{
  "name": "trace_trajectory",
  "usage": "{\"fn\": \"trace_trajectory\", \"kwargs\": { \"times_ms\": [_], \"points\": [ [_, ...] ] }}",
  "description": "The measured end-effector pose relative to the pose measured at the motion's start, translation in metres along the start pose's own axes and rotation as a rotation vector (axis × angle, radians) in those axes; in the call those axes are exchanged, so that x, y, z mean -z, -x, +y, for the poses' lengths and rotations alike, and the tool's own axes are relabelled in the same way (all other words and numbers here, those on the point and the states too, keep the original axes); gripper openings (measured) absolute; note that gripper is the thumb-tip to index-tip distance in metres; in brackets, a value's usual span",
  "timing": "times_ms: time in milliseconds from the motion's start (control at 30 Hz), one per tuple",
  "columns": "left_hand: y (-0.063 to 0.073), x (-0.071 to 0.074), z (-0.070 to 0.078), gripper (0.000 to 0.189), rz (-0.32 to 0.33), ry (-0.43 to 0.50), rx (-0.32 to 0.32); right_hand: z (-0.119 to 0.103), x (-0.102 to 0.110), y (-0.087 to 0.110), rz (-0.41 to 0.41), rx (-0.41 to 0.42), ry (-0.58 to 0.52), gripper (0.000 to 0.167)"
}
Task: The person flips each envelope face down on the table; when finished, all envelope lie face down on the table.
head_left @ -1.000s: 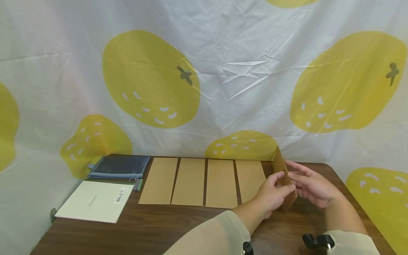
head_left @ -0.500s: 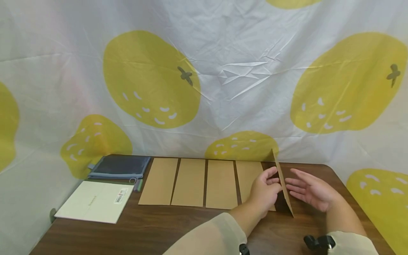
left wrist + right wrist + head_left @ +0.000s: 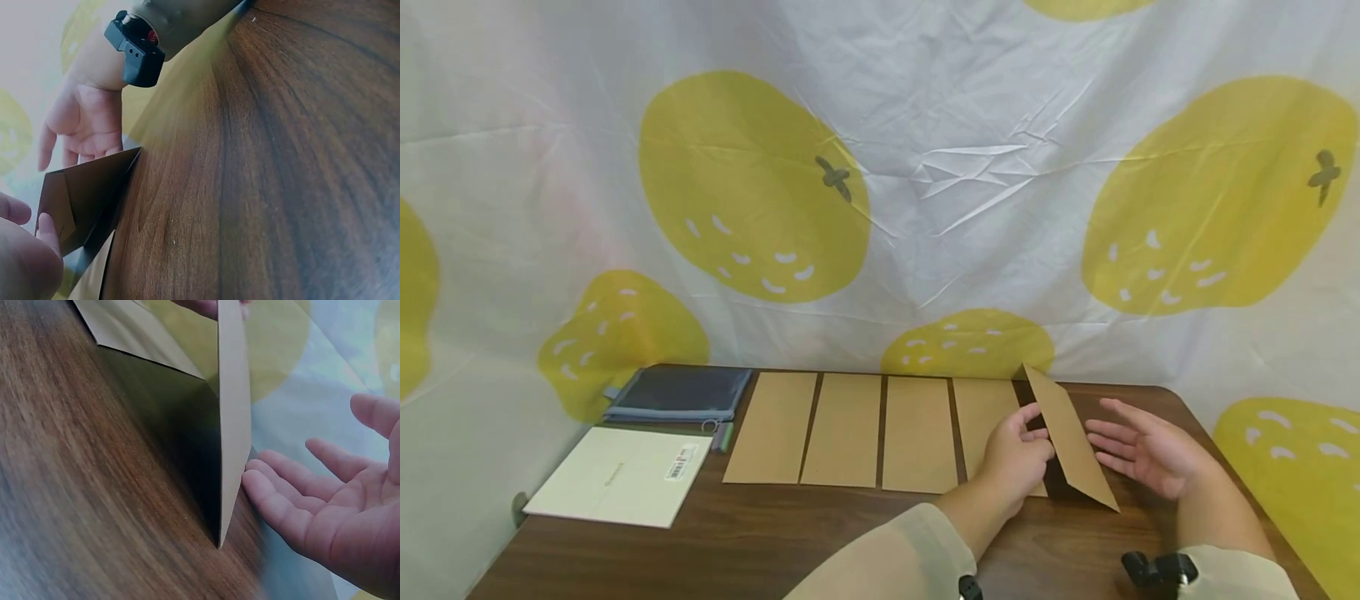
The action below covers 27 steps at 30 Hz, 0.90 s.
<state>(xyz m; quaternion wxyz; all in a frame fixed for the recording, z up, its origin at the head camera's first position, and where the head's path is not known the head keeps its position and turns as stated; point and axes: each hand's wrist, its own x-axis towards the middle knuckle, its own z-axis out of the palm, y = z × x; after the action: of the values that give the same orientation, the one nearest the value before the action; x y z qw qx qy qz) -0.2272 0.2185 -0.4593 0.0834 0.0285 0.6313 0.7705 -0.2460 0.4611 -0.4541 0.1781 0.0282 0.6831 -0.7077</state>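
A brown kraft envelope (image 3: pixel 1071 446) stands on its long edge at the right end of the row, its top tipped left in the head view. My left hand (image 3: pixel 1013 460) is on its left side, fingers against the face with what looks like a flap (image 3: pixel 57 203) in the left wrist view. Some of those fingertips are hidden behind the envelope. My right hand (image 3: pixel 1153 450) is beside the other face, palm toward it and fingers loosely extended. Its fingertips (image 3: pixel 253 481) come very close to the envelope; contact cannot be told.
Several brown envelopes (image 3: pixel 842 429) lie flat in a row on the wooden table (image 3: pixel 737 550). To their left are a blue zip pouch (image 3: pixel 677 393), a white booklet (image 3: pixel 617 475) with a barcode label and a small green item (image 3: pixel 722 437). A lemon-print curtain (image 3: pixel 962 250) encloses the table.
The envelope, upright between both hands a second ago, now leans further left with its lower edge shifted right. My right hand has moved off its face to the right; my left hand shifted slightly left.
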Motion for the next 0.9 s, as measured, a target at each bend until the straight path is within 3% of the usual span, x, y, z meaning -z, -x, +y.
{"fn": "trace_trajectory", "kwargs": {
  "times_ms": [267,600,800,900],
  "points": [
    [0.001,0.003,0.002,0.064,-0.073,-0.058,0.031,0.001,0.009,0.004,0.032,0.004,0.006,0.055],
    [-0.001,0.011,0.002,0.066,-0.171,-0.120,0.127,0.003,0.016,0.007,0.029,0.058,-0.073,0.020],
    [0.000,0.018,0.003,0.061,-0.173,-0.097,0.080,-0.003,0.009,0.006,0.043,0.139,-0.116,0.017],
    [0.002,0.024,0.007,0.057,-0.165,-0.064,0.037,-0.007,0.003,0.004,0.051,0.171,-0.096,0.027]
  ]
}}
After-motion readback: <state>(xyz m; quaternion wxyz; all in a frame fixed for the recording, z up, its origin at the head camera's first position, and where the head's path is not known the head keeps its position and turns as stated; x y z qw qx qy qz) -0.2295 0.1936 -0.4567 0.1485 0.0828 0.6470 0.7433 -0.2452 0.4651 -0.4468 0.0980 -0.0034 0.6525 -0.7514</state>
